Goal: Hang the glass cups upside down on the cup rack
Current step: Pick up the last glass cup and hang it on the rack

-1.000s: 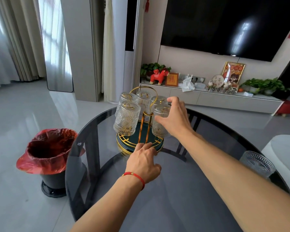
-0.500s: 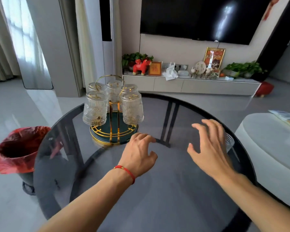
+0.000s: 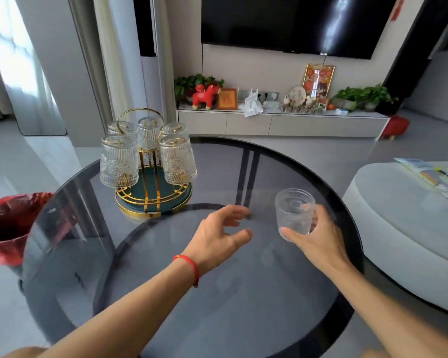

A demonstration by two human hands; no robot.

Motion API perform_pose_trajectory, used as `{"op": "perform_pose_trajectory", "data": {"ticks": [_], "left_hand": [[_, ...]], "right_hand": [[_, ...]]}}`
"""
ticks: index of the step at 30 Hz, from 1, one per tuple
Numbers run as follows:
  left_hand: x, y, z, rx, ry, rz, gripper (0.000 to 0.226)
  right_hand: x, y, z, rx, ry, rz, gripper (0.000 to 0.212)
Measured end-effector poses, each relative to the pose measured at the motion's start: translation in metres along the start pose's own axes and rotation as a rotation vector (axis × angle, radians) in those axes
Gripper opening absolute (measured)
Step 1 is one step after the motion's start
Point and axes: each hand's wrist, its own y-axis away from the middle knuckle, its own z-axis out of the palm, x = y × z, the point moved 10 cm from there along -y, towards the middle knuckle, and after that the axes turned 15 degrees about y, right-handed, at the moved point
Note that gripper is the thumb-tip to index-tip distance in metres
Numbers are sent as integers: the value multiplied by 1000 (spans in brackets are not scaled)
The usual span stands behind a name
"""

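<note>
at the far left, beside the table, stands a bin (image 3: 13, 223) lined with a red bag. the round dark glass table (image 3: 217, 293) fills the middle of the view. on its far left part sits the cup rack (image 3: 153, 195), gold wire on a dark green round base, with a gold loop handle at the top. five glass cups hang on it upside down: a front left cup (image 3: 119, 161), a front right cup (image 3: 177, 160), and three behind them, partly hidden. the left hand (image 3: 217, 236), with a red string on the wrist, hovers above the table in front of the rack, fingers spread and loosely curled, holding nothing. just to its right, the right hand (image 3: 318, 239) grips one more glass cup (image 3: 294, 211) around its lower side, thumb in front and fingers behind; the cup is upright, mouth up, near the table's right edge and well apart from the rack. further right is a pale round seat (image 3: 398, 215) with papers on it.
</note>
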Motion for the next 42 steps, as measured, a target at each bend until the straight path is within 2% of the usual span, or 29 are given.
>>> {"op": "perform_pose_trajectory", "data": {"ticks": [3, 5, 8, 12, 15, 17, 19, 21, 22, 24, 26, 28, 33, 37, 42], "left_hand": [[3, -3, -1, -25, 192, -41, 70], [8, -3, -2, -62, 203, -30, 86], [16, -3, -18, -45, 79, 20, 80], [3, -2, -49, 77, 429, -132, 60], [0, 0, -69, 110, 587, -163, 66], [1, 0, -77, 80, 595, -167, 67], [1, -2, -95, 83, 504, -153, 62], [-1, -1, -127, 193, 336, -128, 61], [-2, 0, -146, 275, 199, -97, 61], [0, 2, -170, 358, -239, -6, 48], [-12, 2, -168, 288, -572, -8, 38], [-28, 1, -169, 242, -617, -57, 45], [-32, -2, -171, 266, -651, -76, 42], [-34, -1, -166, 214, -705, -89, 37], [-33, 0, -164, 181, -673, -77, 41]], "right_hand": [[-45, 16, 9, -91, -24, -215, 67], [-74, 29, 18, -158, -27, -329, 70], [-100, 42, 31, -256, -77, -410, 79], [-110, 41, 44, -373, -344, -282, 75], [-124, 45, 66, -512, -693, -138, 62], [-133, 46, 70, -519, -820, -103, 60], [-142, 41, 68, -450, -832, -103, 65], [-154, 33, 59, -342, -751, -132, 70], [-165, 29, 52, -294, -698, -168, 71], [-188, 22, 39, -220, -600, -261, 70], [-219, 16, 29, -169, -508, -369, 71], [-256, 9, 25, -128, -418, -467, 73], [-328, -5, 24, -79, -243, -592, 73], [-356, -11, 26, 19, -72, -645, 70], [-373, -12, 55, -4, 80, -695, 71]]}}
